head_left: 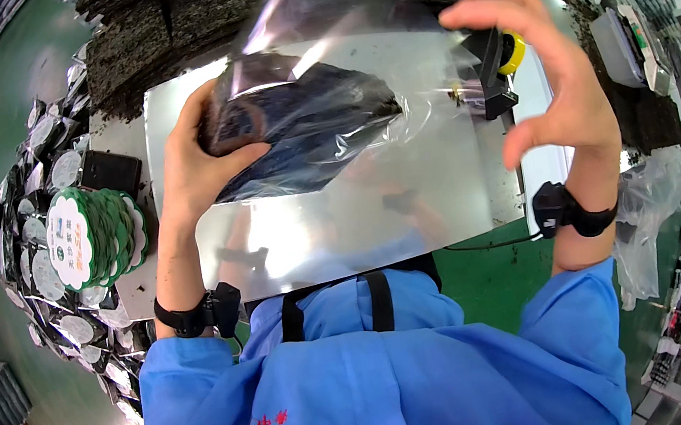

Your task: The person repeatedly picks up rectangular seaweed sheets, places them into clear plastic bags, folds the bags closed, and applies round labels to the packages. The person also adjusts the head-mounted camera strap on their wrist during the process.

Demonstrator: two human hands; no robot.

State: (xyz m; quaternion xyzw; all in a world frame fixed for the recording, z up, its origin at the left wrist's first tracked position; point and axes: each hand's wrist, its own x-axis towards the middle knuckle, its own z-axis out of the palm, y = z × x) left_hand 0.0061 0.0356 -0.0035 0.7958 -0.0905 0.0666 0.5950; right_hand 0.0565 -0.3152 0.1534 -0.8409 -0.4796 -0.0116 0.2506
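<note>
There you were, left hand (200,150) clamped round the left end of the clear bag (326,125), thumb on top, its dark filling lying above the metal sheet (413,214) at centre frame! That grip probably steadied the bag while its loose plastic flared toward the top. And your right hand (546,70), upper right, was wide apart, fingers curved, apparently gripping nothing; whether a fingertip touched the plastic, I couldn't tell. The tape dispenser (490,70) sat just beside, likely for easy reach.

bag (316,122) over panel (378,220) | tape dispenser (493,77) right | cards (92,236) left | slabs (183,23) behind
</note>
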